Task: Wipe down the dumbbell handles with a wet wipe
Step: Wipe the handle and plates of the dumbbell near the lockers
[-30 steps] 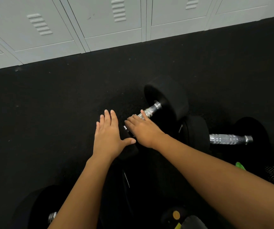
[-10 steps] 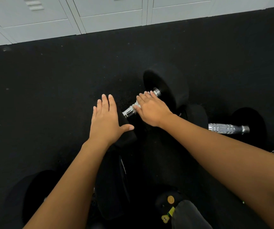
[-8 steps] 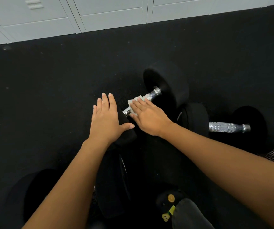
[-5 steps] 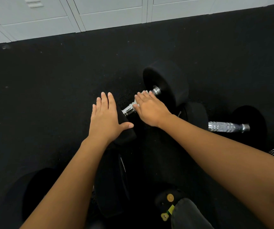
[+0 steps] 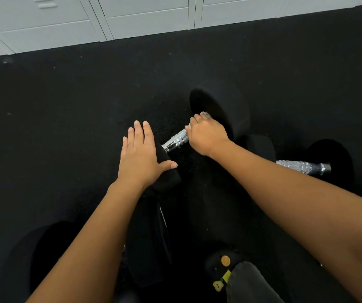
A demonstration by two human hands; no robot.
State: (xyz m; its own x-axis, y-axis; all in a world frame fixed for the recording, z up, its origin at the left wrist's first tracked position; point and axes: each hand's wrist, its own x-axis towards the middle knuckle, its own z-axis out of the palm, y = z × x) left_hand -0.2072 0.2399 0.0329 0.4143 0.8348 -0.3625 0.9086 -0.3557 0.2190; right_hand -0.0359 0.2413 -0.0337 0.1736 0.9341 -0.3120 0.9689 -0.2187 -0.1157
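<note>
Dumbbell [image 5: 223, 106] lying on the black floor [image 5: 66, 106], angled away toward the lockers [image 5: 142, 18]. Left hand [image 5: 140, 156] is flat on the near head, fingers straight and together, thumb out. Right hand [image 5: 207, 134] has its fingers curled over the chrome handle [image 5: 176, 139] right up by the far head, anything under that palm is hidden. Second dumbbell [image 5: 302, 167] sits just to the right.

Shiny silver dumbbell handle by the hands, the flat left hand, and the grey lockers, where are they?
shiny silver dumbbell handle [image 5: 176, 141], head view, bare ridged metal.
left hand [image 5: 139, 160], head view, back of the hand.
pale grey metal lockers [image 5: 147, 18], head view, flat door panel.
</note>
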